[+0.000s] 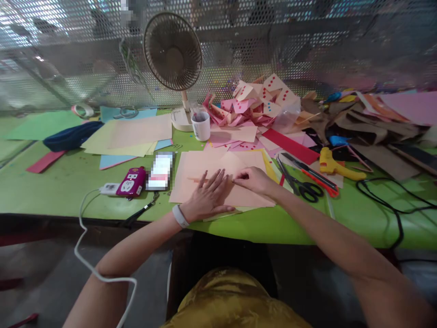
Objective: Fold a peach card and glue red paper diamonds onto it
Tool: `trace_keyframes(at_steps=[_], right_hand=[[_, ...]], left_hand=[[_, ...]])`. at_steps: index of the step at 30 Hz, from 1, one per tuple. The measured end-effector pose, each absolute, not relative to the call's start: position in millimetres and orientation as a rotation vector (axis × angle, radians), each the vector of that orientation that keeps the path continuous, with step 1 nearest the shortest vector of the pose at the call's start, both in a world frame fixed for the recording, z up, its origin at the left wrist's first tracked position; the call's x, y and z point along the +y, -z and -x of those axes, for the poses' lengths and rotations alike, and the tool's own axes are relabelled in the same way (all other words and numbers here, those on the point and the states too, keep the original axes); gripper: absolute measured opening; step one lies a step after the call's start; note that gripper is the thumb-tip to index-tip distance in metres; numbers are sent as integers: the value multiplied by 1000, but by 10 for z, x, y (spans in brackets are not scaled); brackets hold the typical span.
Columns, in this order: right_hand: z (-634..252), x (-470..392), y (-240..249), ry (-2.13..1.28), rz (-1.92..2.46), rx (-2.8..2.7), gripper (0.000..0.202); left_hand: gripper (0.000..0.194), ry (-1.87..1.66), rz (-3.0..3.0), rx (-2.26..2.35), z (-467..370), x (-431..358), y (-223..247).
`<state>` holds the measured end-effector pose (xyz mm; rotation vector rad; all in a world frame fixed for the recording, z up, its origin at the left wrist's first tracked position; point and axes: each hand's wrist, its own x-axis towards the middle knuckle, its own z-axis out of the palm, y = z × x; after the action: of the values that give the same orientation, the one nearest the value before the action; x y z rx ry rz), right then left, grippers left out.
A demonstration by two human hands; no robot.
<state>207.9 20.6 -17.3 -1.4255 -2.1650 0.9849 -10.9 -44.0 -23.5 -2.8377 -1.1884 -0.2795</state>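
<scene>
Pale peach paper sheets [184, 164] lie stacked on the green table in front of me. My left hand [210, 193] rests flat on them with its fingers spread, a white band on the wrist. Just right of it, my right hand [251, 180] has its fingertips pressed together at a piece of peach paper [234, 161] lying on the stack. Whatever is between those fingertips is too small to make out. A narrow orange-tinted strip [194, 180] shows beside the left fingers.
Left are a phone [160, 172] and a purple power bank [131, 182] with a white cable. Right lie black scissors [302, 184], a cutter [312, 173] and a yellow glue gun [337, 166]. Behind stand a fan [173, 54], a white cup [201, 126] and piled pink paper pieces [246, 107].
</scene>
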Motion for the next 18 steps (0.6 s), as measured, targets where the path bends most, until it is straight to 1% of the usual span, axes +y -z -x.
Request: trace_keyframes(at_steps=[5,18], right_hand=[[-2092,226,163,-1015,1439,-2178,26],[-2106,271,148,-1068,1412,-2232,31]], left_hand=[[93,235,2866,-1232,165,-384,302],[87,232,2909,-1230,179,-334,268]])
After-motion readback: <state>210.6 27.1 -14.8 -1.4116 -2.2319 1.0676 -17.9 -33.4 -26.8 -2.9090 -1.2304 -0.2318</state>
